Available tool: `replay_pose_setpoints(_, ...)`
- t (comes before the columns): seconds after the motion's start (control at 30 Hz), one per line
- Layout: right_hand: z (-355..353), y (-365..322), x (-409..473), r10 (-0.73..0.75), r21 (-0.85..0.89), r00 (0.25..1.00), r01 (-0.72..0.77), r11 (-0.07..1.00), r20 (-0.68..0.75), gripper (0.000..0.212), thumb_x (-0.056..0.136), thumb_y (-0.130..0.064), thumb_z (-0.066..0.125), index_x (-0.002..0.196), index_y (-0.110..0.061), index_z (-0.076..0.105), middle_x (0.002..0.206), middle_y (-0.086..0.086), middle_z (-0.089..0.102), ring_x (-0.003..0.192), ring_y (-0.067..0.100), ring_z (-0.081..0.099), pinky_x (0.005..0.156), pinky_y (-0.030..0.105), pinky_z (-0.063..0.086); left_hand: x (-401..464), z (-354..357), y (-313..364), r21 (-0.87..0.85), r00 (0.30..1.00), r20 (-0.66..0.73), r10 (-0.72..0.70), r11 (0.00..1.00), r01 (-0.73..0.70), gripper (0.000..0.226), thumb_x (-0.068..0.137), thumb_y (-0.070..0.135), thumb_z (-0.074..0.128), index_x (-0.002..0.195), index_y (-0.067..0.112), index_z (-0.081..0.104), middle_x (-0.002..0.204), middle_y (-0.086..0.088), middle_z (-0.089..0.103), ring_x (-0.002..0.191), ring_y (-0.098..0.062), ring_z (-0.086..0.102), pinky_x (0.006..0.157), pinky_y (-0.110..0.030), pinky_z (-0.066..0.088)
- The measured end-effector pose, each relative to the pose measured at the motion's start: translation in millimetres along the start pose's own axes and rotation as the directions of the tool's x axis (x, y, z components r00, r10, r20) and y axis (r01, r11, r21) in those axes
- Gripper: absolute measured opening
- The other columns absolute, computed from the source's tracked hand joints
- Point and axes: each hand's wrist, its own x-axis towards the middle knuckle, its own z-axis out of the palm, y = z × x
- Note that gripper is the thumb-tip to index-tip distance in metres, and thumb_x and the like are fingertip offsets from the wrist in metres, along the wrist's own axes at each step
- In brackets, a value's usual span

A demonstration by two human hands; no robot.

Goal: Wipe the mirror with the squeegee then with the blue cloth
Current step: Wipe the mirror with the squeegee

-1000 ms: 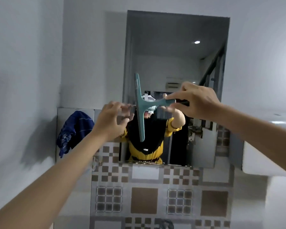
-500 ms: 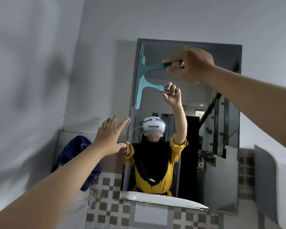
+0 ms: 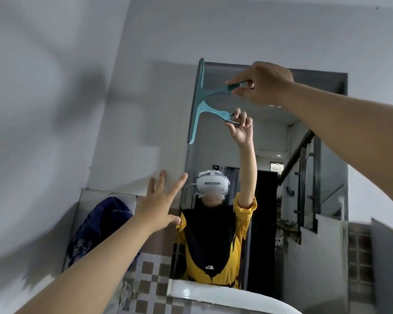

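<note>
A tall rectangular mirror (image 3: 270, 200) fills the centre and right of the frame, mounted on a pale wall (image 3: 55, 87) above checkered tiles (image 3: 150, 277). At lower left a dark blue cloth (image 3: 100, 227) hangs against the wall, left of the mirror. The teal squeegee (image 3: 199, 98) stands with its blade upright along the mirror's upper left edge. The right hand (image 3: 262, 83), at upper centre, pinches its handle in its grip. The left hand (image 3: 159, 203), lower centre, has its fingers spread, holding nothing.
</note>
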Motion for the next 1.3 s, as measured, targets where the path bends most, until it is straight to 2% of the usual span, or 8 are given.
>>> replay_pose_setpoints(0.13,-3,2,5,-0.025,-0.023,0.999,0.026,0.999,0.048,0.033,0.093,-0.044,0.054,0.125,-0.040,0.059,0.097,-0.009,0.052,0.089,0.015,0.047,0.058,0.025,0.031,0,0,0,-0.015,1.000,0.016,0.002,1.000,-0.001,0.114,0.076,0.048,0.068,0.134,0.050,-0.031,0.154,-0.012,-0.026,0.141,-0.042,-0.012,0.100,-0.053,0.044)
replay_pose_setpoints(0.4,-10,26,-6,-0.048,-0.018,0.993,0.051,0.999,0.109,0.031,0.093,-0.044,0.054,0.123,-0.040,0.058,0.074,-0.024,0.039,0.085,0.017,0.047,0.069,0.033,0.037,-3,-2,2,-0.032,0.999,0.035,-0.008,0.999,0.009,0.113,0.077,0.046,0.068,0.134,0.051,-0.029,0.154,-0.010,-0.026,0.141,-0.040,-0.013,0.099,-0.050,0.046)
replay_pose_setpoints(0.77,-31,106,-46,0.029,-0.050,0.994,-0.024,0.998,0.106,0.031,0.089,-0.047,0.056,0.119,-0.042,0.059,0.077,-0.010,0.054,0.073,0.017,0.050,0.066,0.034,0.042,-5,-1,6,-0.017,0.999,0.010,-0.043,0.999,0.043,0.119,0.078,0.038,0.071,0.129,0.053,-0.035,0.144,-0.004,-0.035,0.141,-0.039,-0.011,0.092,-0.044,0.052)
replay_pose_setpoints(0.87,-34,124,-60,0.064,-0.049,0.991,-0.058,0.997,0.114,0.031,0.088,-0.047,0.057,0.119,-0.043,0.059,0.087,0.001,0.060,0.077,0.022,0.053,0.069,0.036,0.045,-6,-2,8,-0.024,0.998,0.021,-0.055,0.998,0.056,0.120,0.078,0.037,0.071,0.129,0.053,-0.036,0.141,-0.003,-0.037,0.141,-0.039,-0.011,0.092,-0.043,0.051)
replay_pose_setpoints(1.0,-41,139,-76,0.096,-0.058,0.989,-0.090,0.994,0.113,0.028,0.089,-0.045,0.058,0.117,-0.042,0.060,0.093,0.004,0.061,0.083,0.025,0.054,0.070,0.036,0.045,-6,-3,10,-0.045,0.998,0.025,-0.063,0.997,0.064,0.120,0.078,0.037,0.070,0.129,0.051,-0.037,0.140,-0.004,-0.037,0.141,-0.039,-0.012,0.093,-0.041,0.050)
replay_pose_setpoints(1.1,-48,150,-89,0.128,-0.065,0.985,-0.121,0.991,0.117,0.029,0.088,-0.044,0.059,0.117,-0.038,0.062,0.093,0.003,0.062,0.086,0.026,0.055,0.077,0.040,0.048,-5,-3,9,-0.116,0.996,0.047,-0.070,0.990,0.075,0.121,0.078,0.030,0.072,0.129,0.054,-0.035,0.141,-0.003,-0.038,0.139,-0.038,-0.016,0.100,-0.048,0.043)
replay_pose_setpoints(1.23,-55,165,-108,0.213,-0.038,0.971,-0.210,0.977,0.111,0.022,0.087,-0.042,0.061,0.109,-0.041,0.063,0.087,0.004,0.061,0.084,0.027,0.055,0.077,0.040,0.048,-4,-2,8,-0.247,0.992,0.109,-0.068,0.964,0.093,0.121,0.078,0.018,0.073,0.130,0.057,-0.029,0.145,-0.003,-0.040,0.135,-0.037,-0.027,0.109,-0.057,0.024)
replay_pose_setpoints(1.3,-57,172,-119,0.252,-0.037,0.961,-0.249,0.968,0.114,0.021,0.088,-0.042,0.061,0.108,-0.040,0.063,0.083,0.005,0.060,0.079,0.027,0.055,0.075,0.040,0.048,-4,-2,9,-0.274,0.990,0.128,-0.065,0.957,0.098,0.120,0.079,0.016,0.072,0.131,0.057,-0.028,0.144,-0.001,-0.041,0.134,-0.035,-0.029,0.109,-0.058,0.021)
